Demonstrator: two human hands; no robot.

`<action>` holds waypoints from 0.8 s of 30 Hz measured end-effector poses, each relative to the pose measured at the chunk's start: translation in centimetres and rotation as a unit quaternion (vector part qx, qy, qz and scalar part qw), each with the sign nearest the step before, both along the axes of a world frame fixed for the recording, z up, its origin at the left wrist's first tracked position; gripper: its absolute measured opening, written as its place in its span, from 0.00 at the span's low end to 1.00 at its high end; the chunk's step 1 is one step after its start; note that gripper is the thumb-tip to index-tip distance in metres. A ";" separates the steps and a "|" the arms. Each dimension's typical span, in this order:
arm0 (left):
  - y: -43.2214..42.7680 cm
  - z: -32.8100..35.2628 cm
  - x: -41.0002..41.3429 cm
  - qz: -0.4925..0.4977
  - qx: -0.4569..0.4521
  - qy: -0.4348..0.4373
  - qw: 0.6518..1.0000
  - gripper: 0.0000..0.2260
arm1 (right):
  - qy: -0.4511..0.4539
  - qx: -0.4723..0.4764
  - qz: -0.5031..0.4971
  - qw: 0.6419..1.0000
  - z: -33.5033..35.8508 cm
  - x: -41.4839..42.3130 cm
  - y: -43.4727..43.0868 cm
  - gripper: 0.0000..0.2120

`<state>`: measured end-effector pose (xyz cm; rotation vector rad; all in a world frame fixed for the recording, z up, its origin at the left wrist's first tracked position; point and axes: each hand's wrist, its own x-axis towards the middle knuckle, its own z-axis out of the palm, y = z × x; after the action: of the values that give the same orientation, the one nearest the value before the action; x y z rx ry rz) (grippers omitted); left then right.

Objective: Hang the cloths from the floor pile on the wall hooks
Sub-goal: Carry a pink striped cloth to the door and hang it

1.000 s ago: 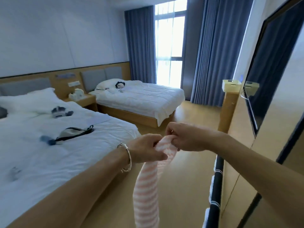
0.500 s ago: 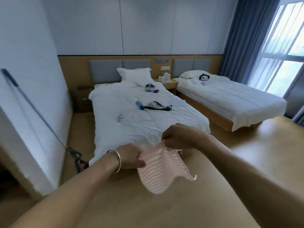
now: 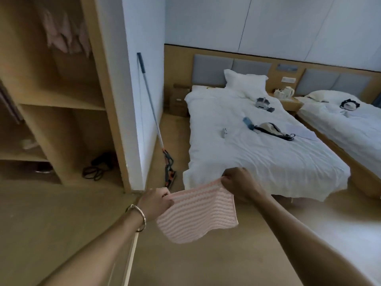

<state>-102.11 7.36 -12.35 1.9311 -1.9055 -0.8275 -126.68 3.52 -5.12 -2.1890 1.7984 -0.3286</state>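
A pink cloth [image 3: 198,211], not yet hung, is held spread above the floor [image 3: 61,234], top corners pinched by the left hand [image 3: 155,201] and right hand [image 3: 239,182]; other cloths [image 3: 66,32] appear hung in the wardrobe [image 3: 61,100].

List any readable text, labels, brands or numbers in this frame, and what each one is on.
None can be read in this view.
Cardboard box beside the bed: a pale patch, too blurred to read.
White plate on the headboard: too small to read.
Paper sheet on the bed: no legible print.
Pink cloth: stripes only, no writing seen.
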 end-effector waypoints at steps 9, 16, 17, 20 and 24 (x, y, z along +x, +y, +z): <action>4.3 -0.9 15.6 0.152 -0.037 0.019 0.988 0.15 | 0.059 0.072 0.132 0.987 -3.2 17.5 -2.7 0.12; 8.9 -1.8 24.3 0.270 -0.030 -0.023 0.962 0.16 | 0.061 0.110 0.234 0.964 -6.0 29.1 -4.0 0.14; 9.4 -1.9 25.9 0.285 -0.027 -0.031 0.958 0.14 | 0.059 0.118 0.247 0.960 -6.3 31.3 -4.2 0.14; 10.6 -2.3 30.5 0.326 -0.032 -0.050 0.944 0.11 | 0.057 0.160 0.291 0.942 -6.8 38.0 -4.4 0.15; 10.6 -3.1 35.9 0.382 -0.035 -0.070 0.921 0.09 | 0.030 0.215 0.381 0.899 -7.8 46.5 -5.2 0.12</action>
<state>-66.17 17.95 -15.50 2.4475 -1.0322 -0.3790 -80.21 -1.71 -12.88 -2.3485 0.7900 0.2882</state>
